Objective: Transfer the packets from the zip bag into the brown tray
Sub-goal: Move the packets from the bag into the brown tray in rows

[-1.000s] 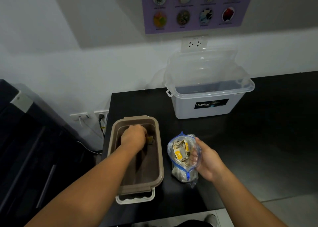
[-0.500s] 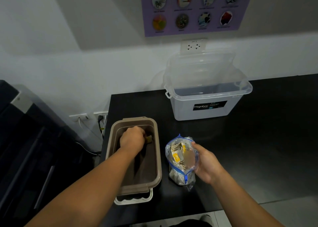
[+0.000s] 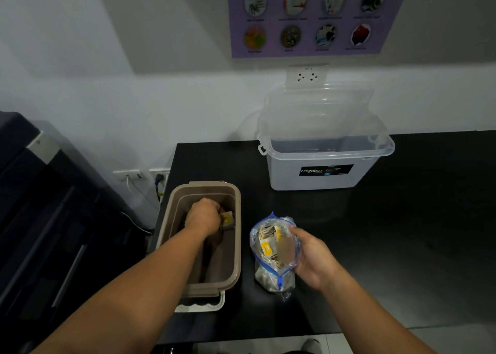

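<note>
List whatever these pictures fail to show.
Head view only:
- Left hand in the brown plastic tray: its knuckles hide the fingers, so its grip on the yellow-labelled packet is unclear.
- Packets in the clear zip bag: count hidden by overlap, print too small.
- Purple wall poster: top cut by frame edge, captions blurred.

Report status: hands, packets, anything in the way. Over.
Left hand in tray, gripping a packet. Right hand holds bag upright, mouth open, packets inside. Megabox bin behind, off the path.

brown tray [image 3: 236, 235], black table [image 3: 402, 233], blue-edged zip bag [image 3: 273, 254], yellow-marked packets [image 3: 267, 247]
</note>
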Motion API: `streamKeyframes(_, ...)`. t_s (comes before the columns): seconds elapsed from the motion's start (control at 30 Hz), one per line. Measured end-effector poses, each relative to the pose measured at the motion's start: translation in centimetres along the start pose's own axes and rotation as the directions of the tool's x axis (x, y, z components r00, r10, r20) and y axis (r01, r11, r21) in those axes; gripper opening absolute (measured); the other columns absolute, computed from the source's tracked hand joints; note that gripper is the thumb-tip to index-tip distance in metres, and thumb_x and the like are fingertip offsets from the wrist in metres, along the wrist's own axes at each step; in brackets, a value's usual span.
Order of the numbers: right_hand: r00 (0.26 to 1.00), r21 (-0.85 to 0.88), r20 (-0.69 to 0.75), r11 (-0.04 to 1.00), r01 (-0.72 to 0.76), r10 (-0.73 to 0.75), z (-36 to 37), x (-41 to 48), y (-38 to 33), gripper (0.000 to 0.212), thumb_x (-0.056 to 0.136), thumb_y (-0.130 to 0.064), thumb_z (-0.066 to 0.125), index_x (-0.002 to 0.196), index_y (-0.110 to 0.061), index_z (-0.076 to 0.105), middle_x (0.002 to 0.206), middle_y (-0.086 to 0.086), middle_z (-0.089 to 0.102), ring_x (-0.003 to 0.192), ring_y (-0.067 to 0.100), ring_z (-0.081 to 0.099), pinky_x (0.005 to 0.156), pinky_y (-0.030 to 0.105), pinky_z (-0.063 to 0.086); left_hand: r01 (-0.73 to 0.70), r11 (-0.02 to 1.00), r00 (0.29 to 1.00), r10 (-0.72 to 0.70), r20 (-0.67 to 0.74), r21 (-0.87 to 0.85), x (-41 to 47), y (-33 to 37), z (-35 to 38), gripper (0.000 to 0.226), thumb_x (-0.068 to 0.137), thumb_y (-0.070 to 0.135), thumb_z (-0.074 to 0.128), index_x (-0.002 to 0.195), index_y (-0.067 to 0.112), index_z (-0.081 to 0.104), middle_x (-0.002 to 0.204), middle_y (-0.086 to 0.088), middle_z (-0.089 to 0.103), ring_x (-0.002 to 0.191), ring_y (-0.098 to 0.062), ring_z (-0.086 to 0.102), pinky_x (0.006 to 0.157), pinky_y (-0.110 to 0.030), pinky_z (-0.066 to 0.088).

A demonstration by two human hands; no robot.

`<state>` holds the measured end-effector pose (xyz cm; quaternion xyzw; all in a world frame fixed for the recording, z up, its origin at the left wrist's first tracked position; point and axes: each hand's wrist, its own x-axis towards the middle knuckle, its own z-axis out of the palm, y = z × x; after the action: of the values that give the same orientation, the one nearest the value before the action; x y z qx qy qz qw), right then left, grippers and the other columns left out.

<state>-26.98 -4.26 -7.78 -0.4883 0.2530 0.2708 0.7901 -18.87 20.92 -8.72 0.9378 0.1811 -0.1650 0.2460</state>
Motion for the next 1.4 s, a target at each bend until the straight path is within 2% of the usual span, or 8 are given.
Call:
streamKeyframes(0.17,1.0,0.002,-0.003,1.0,0.0,0.0,0.0,0.3,0.1,0.037,0.107,-0.027,0.048,0.124,-0.002,0.07,0.119,0.022,0.074,0.113,0.036,0.072,0.107,0.054,0.05,0.171,0.977,0.98,-0.155,0.127,-0.126,0.9,-0.7,1.2,0.018,0.086,0.008,0.071,0.102,0.017,0.072,0.089,-0.01,0.073,0.082,-0.025,0.074,0.08,-0.042,0.062)
streamKeyframes(0.3,1.0,0.013,-0.006,1.0,0.009,-0.008,0.0,0.5,0.4,0.039,0.107,-0.027,0.049,0.123,0.0,0.071,0.117,0.023,0.075,0.1,0.033,0.076,0.094,0.048,0.056,0.176,0.98,0.972,-0.157,0.174,-0.096,0.8,-0.5,1.1,0.023,0.084,0.011,0.073,0.106,0.012,0.071,0.093,-0.007,0.071,0.085,-0.023,0.071,0.081,-0.041,0.062)
streamKeyframes(0.47,1.0,0.023,-0.019,0.999,0.023,-0.022,0.1,0.7,0.5,0.04,0.106,-0.027,0.049,0.122,0.002,0.071,0.121,0.026,0.072,0.107,0.037,0.071,0.101,0.052,0.053,0.158,0.983,0.945,-0.177,0.276,0.09,0.1,0.1,-0.1,0.038,0.087,0.016,0.074,0.122,0.014,0.061,0.102,-0.013,0.067,0.091,-0.023,0.071,0.084,-0.034,0.061)
streamKeyframes(0.73,0.998,0.029,-0.05,0.999,0.041,-0.039,0.2,0.8,0.7,0.04,0.106,-0.027,0.049,0.121,0.003,0.071,0.116,0.025,0.074,0.097,0.034,0.074,0.094,0.049,0.056,0.102,0.982,0.97,-0.134,0.204,0.159,1.1,0.4,0.5,0.027,0.082,0.025,0.079,0.101,0.012,0.065,0.097,-0.008,0.063,0.105,-0.028,0.064,0.099,-0.043,0.052)
streamKeyframes(0.83,0.998,0.039,-0.048,0.999,0.038,-0.036,0.1,0.9,0.8,0.04,0.106,-0.027,0.049,0.12,0.002,0.071,0.116,0.025,0.074,0.096,0.034,0.075,0.093,0.049,0.057,0.155,0.98,0.965,-0.177,0.194,0.123,1.4,0.0,0.3,0.019,0.086,0.021,0.076,0.086,0.009,0.061,0.086,-0.011,0.062,0.097,-0.028,0.069,0.089,-0.039,0.058)
streamKeyframes(0.93,0.998,0.064,-0.049,0.997,0.048,-0.045,-0.1,1.1,1.1,0.043,0.104,-0.028,0.05,0.126,0.005,0.068,0.12,0.027,0.07,0.104,0.039,0.067,0.103,0.054,0.051,0.202,0.979,0.953,-0.204,0.222,0.032,1.4,-0.5,0.2,0.014,0.088,0.015,0.072,0.095,0.007,0.063,0.098,-0.015,0.068,0.093,-0.028,0.07,0.085,-0.038,0.06)
streamKeyframes(1.23,0.999,0.038,-0.025,0.999,0.036,-0.035,-0.1,1.1,0.6,0.039,0.106,-0.026,0.049,0.122,0.002,0.07,0.116,0.025,0.074,0.096,0.033,0.076,0.088,0.047,0.058,0.238,0.961,0.95,-0.202,0.236,-0.137,1.2,-0.7,-0.2,0.006,0.089,0.007,0.068,0.094,0.009,0.068,0.094,-0.016,0.07,0.09,-0.03,0.07,0.084,-0.043,0.061)
streamKeyframes(1.4,1.0,0.013,-0.004,1.0,-0.011,0.011,-0.7,1.3,0.1,0.039,0.105,-0.025,0.05,0.128,0.002,0.066,0.121,0.025,0.073,0.109,0.038,0.073,0.094,0.051,0.057,0.118,0.99,0.982,-0.104,0.156,-0.083,-1.2,0.2,-2.3,0.013,0.091,0.011,0.065,0.1,0.011,0.073,0.09,-0.008,0.073,0.085,-0.023,0.072,0.085,-0.042,0.061)
